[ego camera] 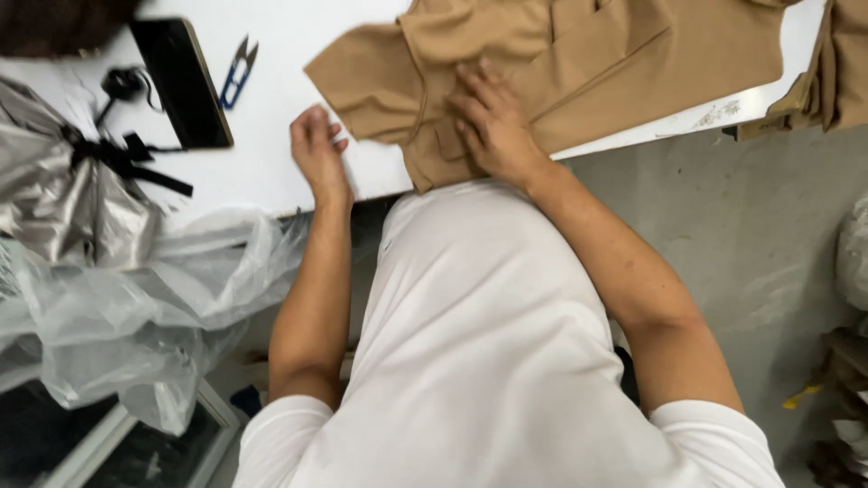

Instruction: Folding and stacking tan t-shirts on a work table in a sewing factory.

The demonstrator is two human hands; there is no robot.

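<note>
From my remote station I log the scene by size. The white worktable (271,172) spans the upper part of the head view, its near edge running just above the person's white T-shirt (479,361). On the table lies the tan garment (633,54), spread from the centre to the right, with one folded portion hanging slightly over the near edge and a collar or lapel section visible near the top. A second stack of tan fabric (845,63) sits at the far right corner, apart from the first. At the left, crumpled clear plastic bags (154,307) hang below the table edge, beside a silvery bag (54,199) tied with a black ribbon (127,158). A dark smartphone (181,81) lies screen-up on the table, with blue-handled thread snips (238,70) just beside it. The grey concrete floor (768,235) shows at the right. The right hand (493,122) lies flat, palm down, fingers extended and spread, pressing on the tan garment near its lower folded edge; it grasps nothing. The left hand (316,154) rests on the bare table just beside the garment's left corner, fingers loosely curled; whether the fingertips pinch the fabric edge, I cannot tell.
</note>
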